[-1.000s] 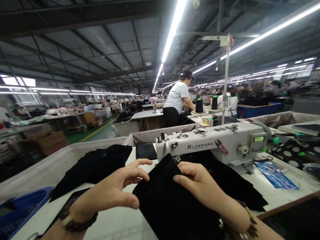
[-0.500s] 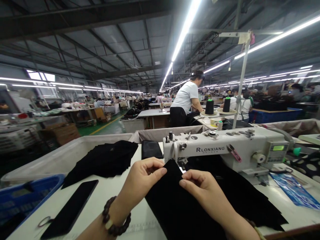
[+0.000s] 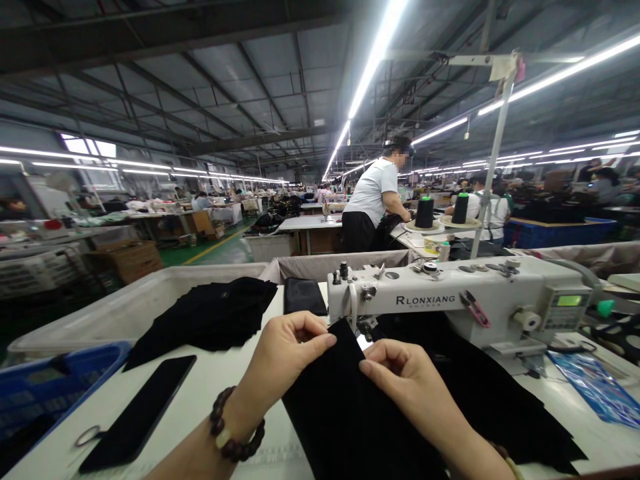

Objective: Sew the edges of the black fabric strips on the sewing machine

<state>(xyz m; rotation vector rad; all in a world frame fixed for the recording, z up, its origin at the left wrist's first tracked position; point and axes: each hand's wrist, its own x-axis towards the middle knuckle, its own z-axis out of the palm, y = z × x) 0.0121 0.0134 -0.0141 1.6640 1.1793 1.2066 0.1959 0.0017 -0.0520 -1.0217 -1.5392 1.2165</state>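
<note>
A long piece of black fabric (image 3: 355,413) hangs toward me from just in front of the needle area of a white sewing machine (image 3: 425,293). My left hand (image 3: 290,353) pinches its upper left edge between thumb and fingers; a beaded bracelet is on that wrist. At the upper right edge, my right hand (image 3: 410,373) holds the same fabric in a pinch. More black fabric (image 3: 495,393) lies under the machine arm and spreads to the right. A stack of black pieces (image 3: 205,313) rests on the left of the white table (image 3: 273,427).
A dark phone (image 3: 140,413) and small scissors (image 3: 89,436) lie at the left, beside a blue basket (image 3: 65,380). Pink-handled snips (image 3: 477,310) sit on the machine. A blue packet (image 3: 597,387) lies right. Beyond, a person (image 3: 373,193) leans over a table near thread cones (image 3: 424,213).
The camera view has shifted slightly, moving the machine a little rightward. The fabric's top corner looks flatter and wider between my hands, which keep their pinch.
</note>
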